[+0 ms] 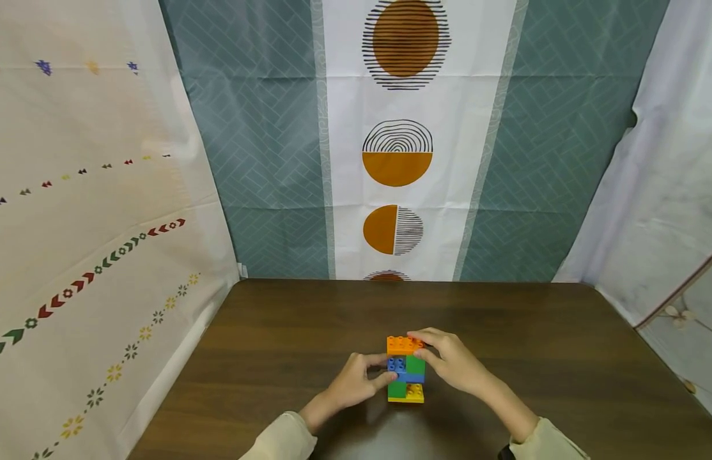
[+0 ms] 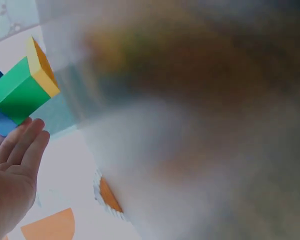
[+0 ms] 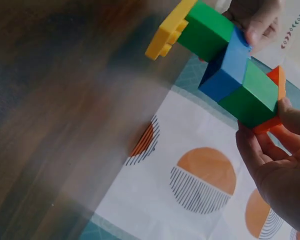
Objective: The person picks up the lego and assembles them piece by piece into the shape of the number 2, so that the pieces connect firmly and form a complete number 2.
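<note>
Both hands hold a small stack of toy building bricks over the table. At its bottom is a yellow brick (image 1: pixel 415 393), then a green brick (image 1: pixel 397 390) on the left side. A blue brick (image 1: pixel 415 378) crosses the middle, a second green brick (image 1: pixel 415 365) stands on its right half, and an orange brick (image 1: pixel 397 346) tops the stack. My left hand (image 1: pixel 354 383) pinches the blue brick between thumb and fingers. From the right, my right hand (image 1: pixel 456 363) grips the orange brick, its fingertips also reaching the upper green brick (image 3: pixel 252 97).
The dark wooden table (image 1: pixel 275 332) extends around the hands. Behind it hangs a patterned curtain (image 1: pixel 270 147), with a pale embroidered cloth (image 1: pixel 103 191) on the left and a whitish cloth (image 1: pixel 666 191) on the right. Much of the left wrist view is blurred.
</note>
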Tool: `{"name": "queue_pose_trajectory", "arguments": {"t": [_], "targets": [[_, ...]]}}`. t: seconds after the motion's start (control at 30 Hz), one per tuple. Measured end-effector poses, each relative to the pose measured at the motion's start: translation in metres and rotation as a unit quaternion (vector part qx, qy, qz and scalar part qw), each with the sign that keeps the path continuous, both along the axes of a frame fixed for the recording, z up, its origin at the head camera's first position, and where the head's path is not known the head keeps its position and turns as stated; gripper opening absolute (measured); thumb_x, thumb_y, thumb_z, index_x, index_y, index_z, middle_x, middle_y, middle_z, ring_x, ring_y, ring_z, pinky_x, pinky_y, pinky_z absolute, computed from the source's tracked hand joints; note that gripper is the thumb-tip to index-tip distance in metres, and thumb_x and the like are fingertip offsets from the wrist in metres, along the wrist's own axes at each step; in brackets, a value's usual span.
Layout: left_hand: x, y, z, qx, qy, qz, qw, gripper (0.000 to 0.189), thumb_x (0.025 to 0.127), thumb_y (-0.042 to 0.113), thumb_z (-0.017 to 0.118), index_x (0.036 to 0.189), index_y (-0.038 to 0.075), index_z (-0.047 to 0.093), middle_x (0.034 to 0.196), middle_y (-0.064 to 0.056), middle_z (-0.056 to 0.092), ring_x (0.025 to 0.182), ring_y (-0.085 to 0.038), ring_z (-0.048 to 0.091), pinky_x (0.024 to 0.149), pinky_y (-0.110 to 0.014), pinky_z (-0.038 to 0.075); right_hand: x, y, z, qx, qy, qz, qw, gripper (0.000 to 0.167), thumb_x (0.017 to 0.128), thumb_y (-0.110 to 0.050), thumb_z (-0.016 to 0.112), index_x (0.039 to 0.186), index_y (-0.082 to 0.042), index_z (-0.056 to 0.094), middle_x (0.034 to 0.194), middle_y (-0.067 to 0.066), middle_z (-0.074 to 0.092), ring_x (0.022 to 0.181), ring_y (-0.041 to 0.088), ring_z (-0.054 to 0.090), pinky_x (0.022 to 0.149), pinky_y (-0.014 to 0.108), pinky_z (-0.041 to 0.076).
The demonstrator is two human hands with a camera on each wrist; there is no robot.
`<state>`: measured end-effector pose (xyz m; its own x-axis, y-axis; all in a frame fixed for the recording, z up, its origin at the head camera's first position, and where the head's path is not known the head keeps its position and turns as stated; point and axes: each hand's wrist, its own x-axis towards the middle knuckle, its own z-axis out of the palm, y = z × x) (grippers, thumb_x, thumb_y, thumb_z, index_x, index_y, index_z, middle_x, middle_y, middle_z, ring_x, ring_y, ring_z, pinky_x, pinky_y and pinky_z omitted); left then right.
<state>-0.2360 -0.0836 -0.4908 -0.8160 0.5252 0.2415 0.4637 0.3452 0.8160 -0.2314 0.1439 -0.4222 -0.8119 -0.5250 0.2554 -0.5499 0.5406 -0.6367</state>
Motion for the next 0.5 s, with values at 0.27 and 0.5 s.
{"name": "queue_pose_trajectory", "arguments": {"t": [0.27, 0.5], "targets": [[0.001, -0.005, 0.015, 0.004, 0.057, 0.012, 0.9983, 0.066, 0.089, 0.030, 0.071, 0.143, -0.001, 0.046, 0.132, -0.016, 0.062, 0.122, -0.027, 0.060, 0.102, -0.046, 0.049, -0.013, 0.000, 0.013, -0.049, -0.010, -0.071, 0.9962, 0.037, 0.099, -0.017, 0.056, 0.129, 0.003, 0.058, 0.124, 0.021, 0.066, 0.105, 0.029, 0.066, 0.092, 0.045, 0.054], [0.007, -0.006, 0.016, -0.012, 0.085, -0.002, 0.9963, 0.100, 0.077, 0.020, 0.084, 0.156, 0.012, 0.023, 0.159, -0.009, 0.030, 0.143, -0.029, 0.038, 0.113, -0.047, 0.036, -0.027, 0.003, 0.026, -0.051, -0.017, -0.094, 0.9941, 0.035, 0.100, -0.017, 0.053, 0.128, 0.003, 0.059, 0.122, 0.021, 0.067, 0.102, 0.028, 0.065, 0.094, 0.049, 0.053]]}}
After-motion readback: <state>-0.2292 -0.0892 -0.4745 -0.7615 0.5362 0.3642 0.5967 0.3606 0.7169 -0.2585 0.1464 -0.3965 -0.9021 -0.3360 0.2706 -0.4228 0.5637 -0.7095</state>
